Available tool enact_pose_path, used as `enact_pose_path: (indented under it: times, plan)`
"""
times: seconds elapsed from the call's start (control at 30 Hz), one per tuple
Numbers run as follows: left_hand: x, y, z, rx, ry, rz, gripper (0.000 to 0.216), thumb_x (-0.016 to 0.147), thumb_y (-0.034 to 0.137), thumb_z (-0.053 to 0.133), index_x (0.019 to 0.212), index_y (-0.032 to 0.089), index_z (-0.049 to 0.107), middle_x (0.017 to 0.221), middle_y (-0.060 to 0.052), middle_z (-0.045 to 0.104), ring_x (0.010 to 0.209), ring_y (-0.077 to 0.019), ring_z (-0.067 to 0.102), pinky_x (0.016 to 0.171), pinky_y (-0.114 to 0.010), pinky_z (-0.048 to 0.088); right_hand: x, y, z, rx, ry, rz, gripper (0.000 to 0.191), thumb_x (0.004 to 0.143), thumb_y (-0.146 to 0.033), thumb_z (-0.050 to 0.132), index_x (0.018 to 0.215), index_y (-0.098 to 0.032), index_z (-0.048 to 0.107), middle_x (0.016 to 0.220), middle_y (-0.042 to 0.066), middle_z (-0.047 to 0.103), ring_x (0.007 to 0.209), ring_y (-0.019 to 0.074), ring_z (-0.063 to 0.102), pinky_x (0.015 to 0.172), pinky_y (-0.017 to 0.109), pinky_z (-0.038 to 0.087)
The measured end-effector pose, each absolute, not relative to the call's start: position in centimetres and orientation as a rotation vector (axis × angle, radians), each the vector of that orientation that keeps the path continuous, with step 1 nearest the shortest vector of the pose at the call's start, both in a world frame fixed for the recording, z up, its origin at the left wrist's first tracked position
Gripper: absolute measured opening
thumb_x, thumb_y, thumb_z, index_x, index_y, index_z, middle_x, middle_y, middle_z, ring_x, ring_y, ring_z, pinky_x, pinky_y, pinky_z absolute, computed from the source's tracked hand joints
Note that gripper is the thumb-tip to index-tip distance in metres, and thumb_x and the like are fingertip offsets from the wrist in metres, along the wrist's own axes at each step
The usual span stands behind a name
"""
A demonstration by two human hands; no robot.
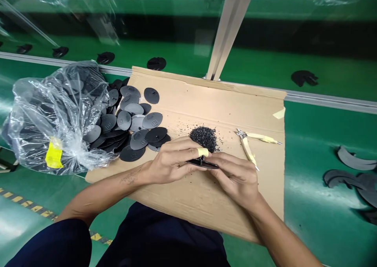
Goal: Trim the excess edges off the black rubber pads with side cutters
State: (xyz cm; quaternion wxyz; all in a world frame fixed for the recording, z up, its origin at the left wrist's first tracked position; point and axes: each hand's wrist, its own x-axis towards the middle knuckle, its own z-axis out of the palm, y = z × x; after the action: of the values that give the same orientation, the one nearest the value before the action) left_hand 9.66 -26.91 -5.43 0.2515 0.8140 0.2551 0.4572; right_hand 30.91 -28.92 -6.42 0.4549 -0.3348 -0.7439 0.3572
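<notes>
Both my hands meet over a cardboard sheet (224, 109) and hold one flat black plastic disc (203, 164) edge-on between them. My left hand (173, 161) is closed on the disc's left side, with a yellow tape cot on one fingertip. My right hand (235, 176) pinches the disc's right side. Just beyond the fingers lies a small heap of black plastic shavings (204, 137). A pile of several black discs (132, 121) lies to the left on the cardboard.
A clear plastic bag (50, 117) with more discs and a yellow label lies at the left. Yellow-handled cutting pliers (250, 143) rest on the cardboard at the right. Curved black parts (353, 172) lie on the green bench. Loose discs (156, 63) sit on the conveyor behind a metal rail.
</notes>
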Motion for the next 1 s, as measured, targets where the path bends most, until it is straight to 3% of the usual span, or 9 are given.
enact_pose_path:
  times: [0.1, 0.3, 0.47, 0.73, 0.83, 0.9, 1.0]
  plan:
    - [9.7, -27.1, -5.5, 2.2, 0.747, 1.296, 0.021, 0.091, 0.019, 0.073, 0.111, 0.014, 0.069, 0.088, -0.008, 0.076, 0.08, -0.0155, 0.07, 0.071, -0.03, 0.058, 30.9, -28.9, -6.4, -0.827, -1.82, 0.88, 0.032, 0.091, -0.008, 0.068, 0.117, -0.024, 0.077, 0.103, 0.005, 0.079, 0.085, 0.0172, 0.077, 0.076, 0.027, 0.066]
    - [9.7, -26.9, -5.7, 2.209, 0.644, 1.239, 0.025, 0.098, 0.021, 0.062, 0.12, 0.012, 0.067, 0.096, -0.013, 0.076, 0.085, -0.017, 0.07, 0.074, -0.033, 0.059, 31.2, -28.9, -6.3, -0.83, -1.889, 0.903, 0.03, 0.092, -0.007, 0.066, 0.117, -0.021, 0.077, 0.109, 0.009, 0.078, 0.091, 0.0187, 0.077, 0.08, 0.029, 0.066]
    - [9.9, -27.3, -5.9, 2.195, 0.693, 1.357, 0.026, 0.094, 0.018, 0.069, 0.119, 0.016, 0.069, 0.092, -0.008, 0.077, 0.083, -0.0158, 0.072, 0.072, -0.03, 0.059, 31.3, -28.8, -6.1, -0.822, -1.901, 0.86, 0.03, 0.094, -0.009, 0.064, 0.117, -0.023, 0.077, 0.108, 0.007, 0.078, 0.087, 0.0168, 0.076, 0.078, 0.028, 0.066]
    - [10.1, -27.0, -5.3, 2.224, 0.702, 1.264, 0.025, 0.097, 0.03, 0.065, 0.117, 0.015, 0.07, 0.096, -0.01, 0.075, 0.088, -0.0175, 0.07, 0.076, -0.033, 0.06, 31.4, -28.7, -6.2, -0.747, -1.883, 0.804, 0.033, 0.093, -0.006, 0.064, 0.12, -0.022, 0.074, 0.112, 0.007, 0.076, 0.09, 0.0162, 0.075, 0.08, 0.028, 0.065]
    - [9.9, -26.9, -5.6, 2.158, 0.766, 1.236, 0.025, 0.097, 0.025, 0.066, 0.119, 0.014, 0.07, 0.098, -0.01, 0.076, 0.088, -0.0157, 0.072, 0.075, -0.028, 0.06, 32.8, -27.6, -5.7, -0.906, -2.031, 0.7, 0.028, 0.096, -0.022, 0.067, 0.123, -0.023, 0.071, 0.117, 0.009, 0.073, 0.105, 0.0218, 0.071, 0.089, 0.038, 0.063]
    - [9.7, -26.9, -5.9, 2.109, 0.876, 1.242, 0.027, 0.093, 0.024, 0.071, 0.119, 0.014, 0.07, 0.094, -0.008, 0.077, 0.083, -0.0142, 0.072, 0.071, -0.024, 0.06, 34.6, -26.6, -5.4, -1.18, -2.172, 0.445, 0.04, 0.091, -0.037, 0.074, 0.128, -0.022, 0.067, 0.127, 0.013, 0.067, 0.119, 0.0308, 0.064, 0.096, 0.051, 0.058]
    - [9.5, -26.7, -6.2, 2.074, 1.005, 1.253, 0.024, 0.09, 0.025, 0.075, 0.111, 0.013, 0.073, 0.09, -0.007, 0.078, 0.078, -0.0135, 0.072, 0.07, -0.022, 0.059, 37.6, -25.6, -5.8, -1.622, -2.279, -0.019, 0.058, 0.085, -0.052, 0.077, 0.129, -0.017, 0.065, 0.127, 0.021, 0.063, 0.114, 0.0407, 0.061, 0.085, 0.057, 0.056]
